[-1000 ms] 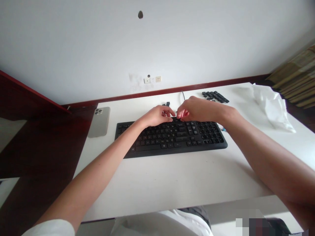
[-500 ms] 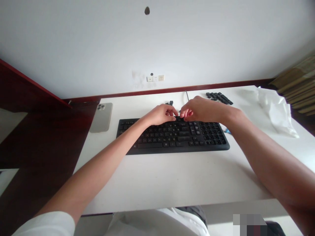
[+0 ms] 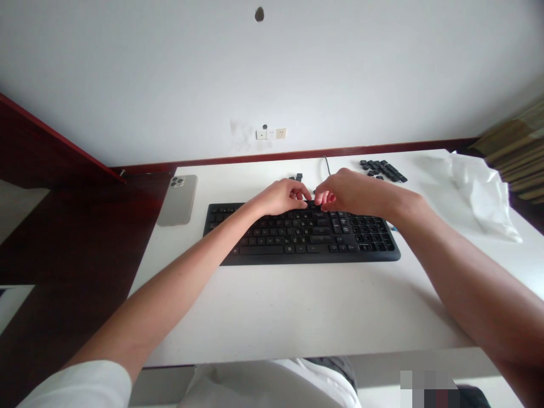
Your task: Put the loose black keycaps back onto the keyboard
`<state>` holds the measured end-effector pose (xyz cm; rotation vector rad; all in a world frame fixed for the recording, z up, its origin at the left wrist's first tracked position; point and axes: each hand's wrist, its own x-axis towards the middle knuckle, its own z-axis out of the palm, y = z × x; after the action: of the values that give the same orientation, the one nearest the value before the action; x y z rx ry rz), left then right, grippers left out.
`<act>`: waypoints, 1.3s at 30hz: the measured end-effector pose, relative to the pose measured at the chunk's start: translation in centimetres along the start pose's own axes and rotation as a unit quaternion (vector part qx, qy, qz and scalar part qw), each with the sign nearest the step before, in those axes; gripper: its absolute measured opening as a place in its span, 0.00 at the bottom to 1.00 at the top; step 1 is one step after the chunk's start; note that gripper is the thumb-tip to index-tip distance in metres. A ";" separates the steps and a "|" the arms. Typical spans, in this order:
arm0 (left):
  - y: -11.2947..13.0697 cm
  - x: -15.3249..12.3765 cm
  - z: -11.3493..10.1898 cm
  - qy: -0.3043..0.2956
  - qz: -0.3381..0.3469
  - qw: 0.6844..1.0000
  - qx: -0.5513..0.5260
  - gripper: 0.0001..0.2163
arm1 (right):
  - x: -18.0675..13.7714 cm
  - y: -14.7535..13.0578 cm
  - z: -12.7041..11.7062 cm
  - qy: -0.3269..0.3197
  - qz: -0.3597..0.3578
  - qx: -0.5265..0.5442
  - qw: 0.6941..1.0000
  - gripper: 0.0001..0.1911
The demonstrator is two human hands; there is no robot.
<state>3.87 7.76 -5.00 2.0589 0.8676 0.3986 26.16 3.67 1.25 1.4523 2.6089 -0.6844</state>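
A black keyboard (image 3: 272,249) lies across the white table, with bare sockets showing in its number pad at the right. My left hand (image 3: 283,197) is over its upper middle, thumb and fingers curled together close to the top row. Right beside it, my right hand (image 3: 344,190) is bent down at the same spot with its fingertips drawn in. Both sets of fingertips are at the keyboard's top edge, nearly meeting; whatever is between them is too small and hidden to make out. Loose black keycaps (image 3: 386,169) lie behind the right hand, and a couple more keycaps (image 3: 299,177) lie beyond the left.
A grey phone (image 3: 176,204) lies face down near the table's left edge. Crumpled white plastic (image 3: 484,192) is at the right. A thin cable (image 3: 327,164) runs toward the wall, where sockets (image 3: 271,134) are mounted. The white table (image 3: 272,317) extends toward me.
The whole view has shifted slightly, so things appear a little further right. Both hands stay at the same place on the keyboard, with barely any finger movement visible.
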 end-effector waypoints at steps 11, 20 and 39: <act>-0.1 0.0 0.1 0.001 0.000 1.000 0.000 0.09 | 0.0 -0.1 -0.2 -0.003 -0.002 -0.001 1.000 0.13; -0.2 0.1 0.1 -0.002 -0.001 1.000 -0.005 0.10 | 0.9 1.8 0.1 -0.010 0.000 0.030 0.999 0.11; -0.6 0.3 0.2 0.004 0.008 1.000 -0.005 0.10 | 0.2 -0.1 0.6 0.030 0.014 -0.023 0.999 0.09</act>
<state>3.91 8.06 -5.63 2.0567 0.8521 0.4193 25.85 3.52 0.68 1.5168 2.6241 -0.5832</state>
